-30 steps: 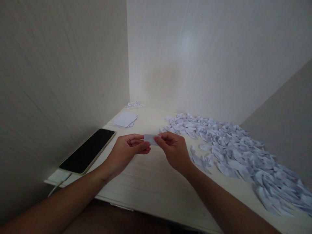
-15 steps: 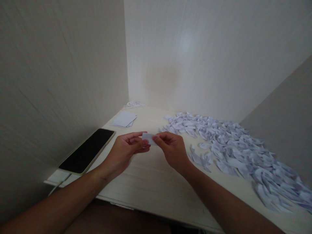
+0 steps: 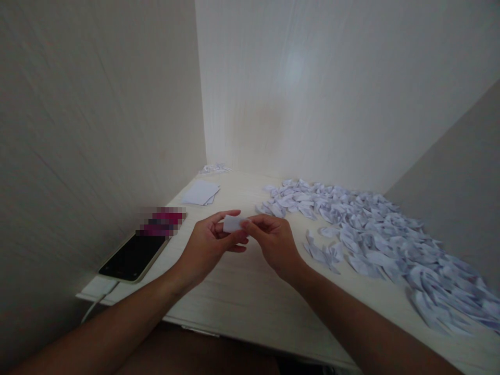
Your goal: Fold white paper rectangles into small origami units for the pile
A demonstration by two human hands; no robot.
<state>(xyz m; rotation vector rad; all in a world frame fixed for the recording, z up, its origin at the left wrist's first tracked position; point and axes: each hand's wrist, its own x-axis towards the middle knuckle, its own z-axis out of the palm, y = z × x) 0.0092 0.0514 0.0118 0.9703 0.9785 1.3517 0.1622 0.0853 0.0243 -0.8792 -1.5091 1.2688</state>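
Both my hands meet above the middle of the pale wooden table (image 3: 242, 291). Between them is a small white paper slip (image 3: 232, 223). My left hand (image 3: 209, 245) pinches its left side with thumb and fingers curled. My right hand (image 3: 271, 240) pinches its right edge, fingers bent. The slip is held just above the table surface, part of it hidden by my fingertips.
A large spread of folded white paper pieces (image 3: 375, 245) covers the table's right half. A small stack of blank white slips (image 3: 200, 192) lies at the back left. A phone (image 3: 136, 252) on a cable lies at the left edge. Walls close in behind and left.
My hands have drawn closer together and shifted slightly left. The slip now looks shorter and bulged between my fingers. The top of the phone screen shows a coloured blur.
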